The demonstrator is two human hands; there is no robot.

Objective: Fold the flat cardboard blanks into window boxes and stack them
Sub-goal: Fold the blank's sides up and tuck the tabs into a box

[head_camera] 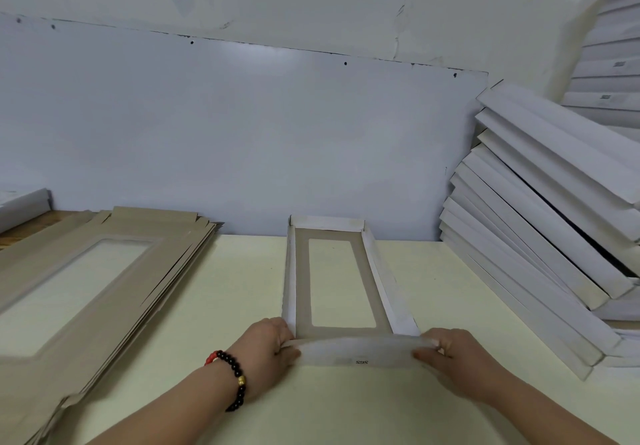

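Head view: your table [221,306] carries a leaning stack of boxes [540,237] at right and a pile of blanks [104,271] at left. Between them lies the half-folded box [301,271], three walls up. Your left hand [270,344] and right hand [450,354] each pinch an end of its near flap [356,351].

Pale cream tabletop [207,306] against a cracked, blue-grey panelled wall [242,115].

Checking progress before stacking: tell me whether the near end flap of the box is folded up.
Not yet: the near flap bows outward, pinched by the left hand and right hand; the other walls stand.
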